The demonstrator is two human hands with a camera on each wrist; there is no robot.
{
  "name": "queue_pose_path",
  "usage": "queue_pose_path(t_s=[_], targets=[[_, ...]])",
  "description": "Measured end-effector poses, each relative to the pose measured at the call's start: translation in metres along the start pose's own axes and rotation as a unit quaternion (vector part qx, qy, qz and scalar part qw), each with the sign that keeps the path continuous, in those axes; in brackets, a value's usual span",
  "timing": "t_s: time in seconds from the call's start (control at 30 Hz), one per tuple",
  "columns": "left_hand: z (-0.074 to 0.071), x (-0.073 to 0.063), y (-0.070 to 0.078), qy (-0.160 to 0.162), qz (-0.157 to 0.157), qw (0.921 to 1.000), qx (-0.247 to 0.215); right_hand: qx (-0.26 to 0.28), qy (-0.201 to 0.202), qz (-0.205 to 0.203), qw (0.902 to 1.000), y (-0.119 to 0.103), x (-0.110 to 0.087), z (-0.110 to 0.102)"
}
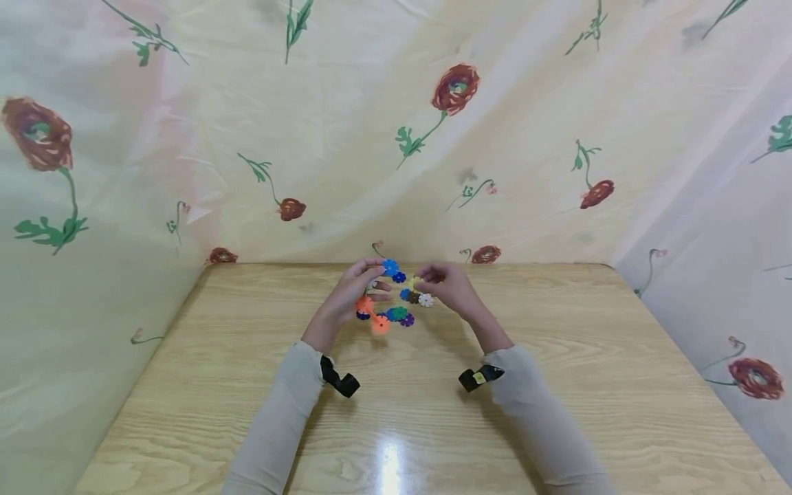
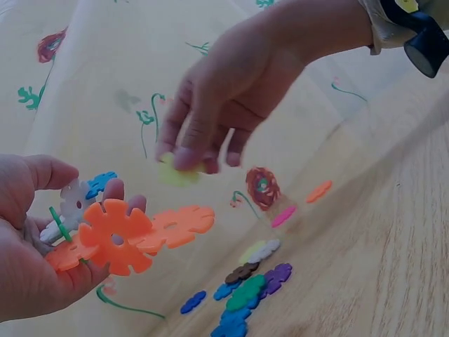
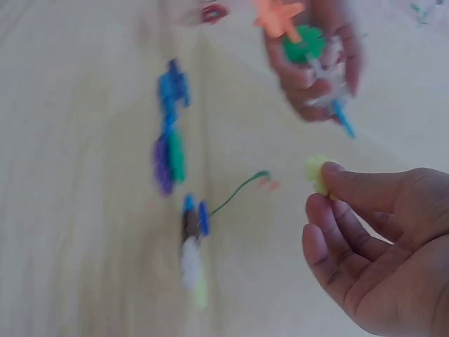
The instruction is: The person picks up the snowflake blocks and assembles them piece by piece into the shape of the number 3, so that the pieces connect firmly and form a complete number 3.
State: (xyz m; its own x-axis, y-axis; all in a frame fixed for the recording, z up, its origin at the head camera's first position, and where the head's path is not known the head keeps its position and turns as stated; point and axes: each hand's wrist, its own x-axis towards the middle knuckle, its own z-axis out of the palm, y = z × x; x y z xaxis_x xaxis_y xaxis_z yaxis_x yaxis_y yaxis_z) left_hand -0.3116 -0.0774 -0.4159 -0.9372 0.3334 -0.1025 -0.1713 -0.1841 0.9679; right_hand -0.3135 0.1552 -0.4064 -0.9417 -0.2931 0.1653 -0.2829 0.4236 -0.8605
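My left hand (image 1: pixel 348 292) holds a cluster of joined flower-shaped plastic discs above the table. Orange discs (image 2: pixel 118 237) stick out from it, with a green disc (image 3: pixel 304 45), a white disc (image 2: pixel 73 203) and a blue disc (image 1: pixel 390 267) fitted in. Between thumb and fingertips, my right hand (image 1: pixel 454 289) pinches a single yellow disc (image 3: pixel 317 174). This disc is apart from the cluster, a short gap away in both wrist views. It is slightly blurred in the left wrist view.
Loose discs lie on the wooden table (image 1: pixel 216 412) below my hands: green (image 2: pixel 245 293), purple (image 2: pixel 279 275), brown (image 2: pixel 242 273), white (image 2: pixel 265 250), pink (image 2: pixel 284 215), orange (image 2: pixel 320 191) and several blue ones. A flower-patterned cloth (image 1: pixel 346 137) hangs behind the table.
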Motion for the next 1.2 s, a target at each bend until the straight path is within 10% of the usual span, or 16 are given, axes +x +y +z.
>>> queue_pose_path(t_s=[0.37,0.97,1.2], targets=[[0.004,0.001,-0.002,-0.005,-0.008,0.9999,-0.01,0.033,0.097,-0.05,0.9934,-0.01,0.006,0.018],[0.001,0.001,-0.003,0.01,-0.015,0.9998,0.005,0.044,0.085,-0.077,0.9924,-0.049,-0.013,0.022],[0.002,0.001,-0.004,0.024,-0.018,0.9995,0.009,0.052,0.085,-0.077,0.992,-0.025,-0.001,0.027]])
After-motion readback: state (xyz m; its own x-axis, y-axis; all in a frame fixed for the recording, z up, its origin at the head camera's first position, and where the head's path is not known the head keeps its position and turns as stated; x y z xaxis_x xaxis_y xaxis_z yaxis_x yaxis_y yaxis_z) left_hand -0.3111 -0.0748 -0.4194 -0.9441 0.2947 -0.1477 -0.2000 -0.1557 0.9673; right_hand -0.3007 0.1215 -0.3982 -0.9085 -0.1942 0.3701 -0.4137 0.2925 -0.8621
